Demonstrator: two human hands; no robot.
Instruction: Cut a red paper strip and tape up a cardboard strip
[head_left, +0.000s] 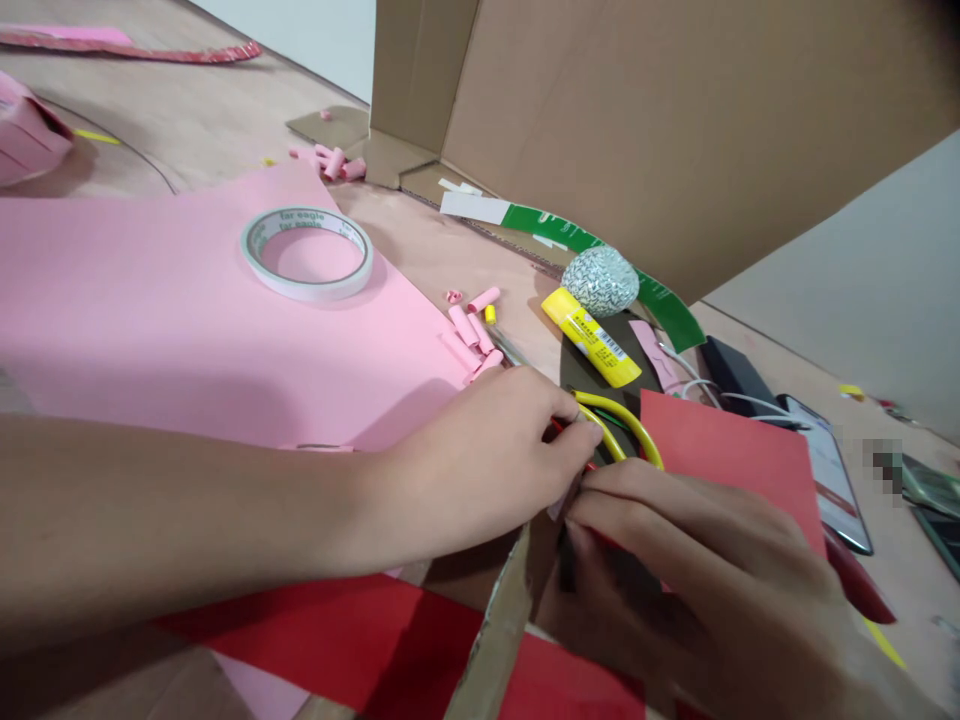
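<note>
My left hand reaches in from the left, its thumb and fingers pinched together. Close against it, my right hand is also closed, fingertips pressed together. Between them a sliver of something pale pink shows, but most of it is hidden. Just beyond the fingertips lie yellow curved handles, partly covered by my hands. Below my hands a strip of cardboard stands edge-up over red paper. Small rolled pink paper tubes lie past my left hand.
Pink paper bears a roll of tape. A yellow glue stick, a foil-like ball and a green strip lie ahead. Large cardboard stands behind. A red sheet and phone are right.
</note>
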